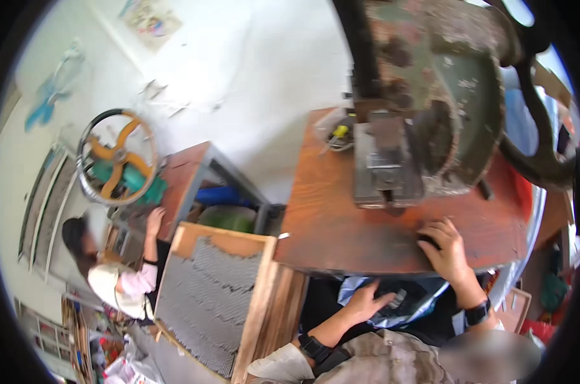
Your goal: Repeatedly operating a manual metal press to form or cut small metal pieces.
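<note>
My right hand [445, 251] rests on the reddish-brown wooden tabletop [328, 224], in front of a heavy hand press [447, 109]. Its fingers are bent and the thumb stands apart from them. A dark patch shows between them, and I see nothing held there. Below the table edge, my left hand [365, 303] reaches over a dark plastic bag [424, 293] on my lap, thumb and fingers apart. Small grey metal pieces [399, 297] lie in the bag beside the thumb. The press has a metal block [386, 160] at its front.
A wooden-framed tray [269, 269] filled with rows of small grey pieces stands to my left. Beyond it, a co-worker [120, 281] sits at another press with a yellow-spoked handwheel [118, 155]. The dark curved wheel [536, 163] of my press hangs at the right.
</note>
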Demonstrator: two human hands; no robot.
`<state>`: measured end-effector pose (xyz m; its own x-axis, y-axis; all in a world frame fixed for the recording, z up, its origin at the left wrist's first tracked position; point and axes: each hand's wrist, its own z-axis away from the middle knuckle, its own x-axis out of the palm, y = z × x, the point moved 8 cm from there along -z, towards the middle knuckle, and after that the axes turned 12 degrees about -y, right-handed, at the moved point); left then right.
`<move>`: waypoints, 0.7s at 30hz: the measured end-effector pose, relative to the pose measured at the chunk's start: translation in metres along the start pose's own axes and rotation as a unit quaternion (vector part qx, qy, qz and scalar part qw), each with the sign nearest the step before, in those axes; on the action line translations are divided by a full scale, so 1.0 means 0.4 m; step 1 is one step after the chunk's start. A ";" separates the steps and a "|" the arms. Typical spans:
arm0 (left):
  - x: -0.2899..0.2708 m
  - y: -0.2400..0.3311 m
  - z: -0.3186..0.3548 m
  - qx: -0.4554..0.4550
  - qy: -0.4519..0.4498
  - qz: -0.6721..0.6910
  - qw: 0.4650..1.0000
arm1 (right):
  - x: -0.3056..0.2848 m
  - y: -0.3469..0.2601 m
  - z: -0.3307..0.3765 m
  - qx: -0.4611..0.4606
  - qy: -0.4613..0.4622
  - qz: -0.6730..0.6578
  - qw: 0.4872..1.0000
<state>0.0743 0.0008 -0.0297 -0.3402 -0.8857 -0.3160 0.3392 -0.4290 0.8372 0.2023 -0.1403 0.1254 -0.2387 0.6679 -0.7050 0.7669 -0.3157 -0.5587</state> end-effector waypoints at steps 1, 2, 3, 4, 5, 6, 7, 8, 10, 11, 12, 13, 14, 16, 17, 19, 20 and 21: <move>-0.025 0.063 0.030 0.045 0.018 -0.038 0.998 | -0.009 0.015 0.002 0.001 -0.007 -0.010 1.000; -0.058 0.102 0.072 0.073 -0.001 0.064 0.995 | -0.017 0.036 0.008 -0.003 -0.011 -0.013 1.000; -0.200 0.096 0.171 0.079 -0.023 0.009 0.997 | 0.018 -0.018 0.003 0.025 0.011 -0.018 0.999; -0.310 0.150 0.256 0.072 0.068 -0.093 0.991 | 0.018 -0.024 0.004 0.018 0.003 0.004 1.000; -0.426 0.121 0.325 0.034 0.168 -0.042 0.984 | 0.014 -0.030 0.001 0.014 -0.007 0.021 1.000; -0.561 0.052 0.404 0.030 0.350 -0.076 0.933 | 0.018 -0.026 -0.001 0.011 -0.010 0.020 1.000; -0.684 0.003 0.495 -0.018 0.440 -0.135 0.888 | 0.018 -0.034 -0.008 0.007 -0.010 0.014 1.000; -0.792 -0.075 0.589 -0.046 0.527 -0.335 0.780 | 0.022 -0.049 -0.019 -0.002 -0.010 0.009 1.000; -0.931 -0.247 0.674 -0.172 0.529 -0.307 0.772 | 0.026 -0.066 -0.029 0.006 -0.010 0.012 1.000; -0.984 -0.351 0.729 -0.211 0.570 -0.370 0.703 | 0.030 -0.076 -0.036 -0.002 -0.010 0.006 1.000; -1.015 -0.411 0.747 -0.241 0.600 -0.428 0.631 | 0.035 -0.073 -0.040 0.004 -0.010 0.012 1.000; -1.026 -0.435 0.731 -0.238 0.599 -0.426 0.634 | 0.034 -0.064 -0.038 0.015 -0.010 0.021 1.000; -1.041 -0.479 0.706 -0.251 0.554 -0.402 0.684 | 0.035 -0.060 -0.036 0.021 -0.009 0.026 0.999; -1.045 -0.475 0.662 -0.260 0.505 -0.373 0.734 | 0.035 -0.053 -0.033 0.026 -0.010 0.040 0.999; -1.023 -0.414 0.630 -0.269 0.449 -0.344 0.780 | 0.036 -0.047 -0.030 0.034 -0.011 0.053 0.998; -1.000 -0.343 0.659 -0.286 0.395 -0.313 0.815 | 0.039 -0.055 -0.033 0.028 -0.009 0.061 0.998; -0.997 -0.336 0.688 -0.225 0.410 -0.210 0.858 | 0.045 -0.059 -0.036 0.030 -0.007 0.067 0.997; -1.003 -0.339 0.705 -0.157 0.419 -0.103 0.888 | 0.047 -0.061 -0.038 0.032 -0.005 0.075 0.997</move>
<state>-0.0827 0.4644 0.1094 0.3044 -0.5469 -0.7799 0.6189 -0.5088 0.5984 0.1881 -0.1099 0.1324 -0.1299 0.6039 -0.7864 0.7544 -0.4545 -0.4736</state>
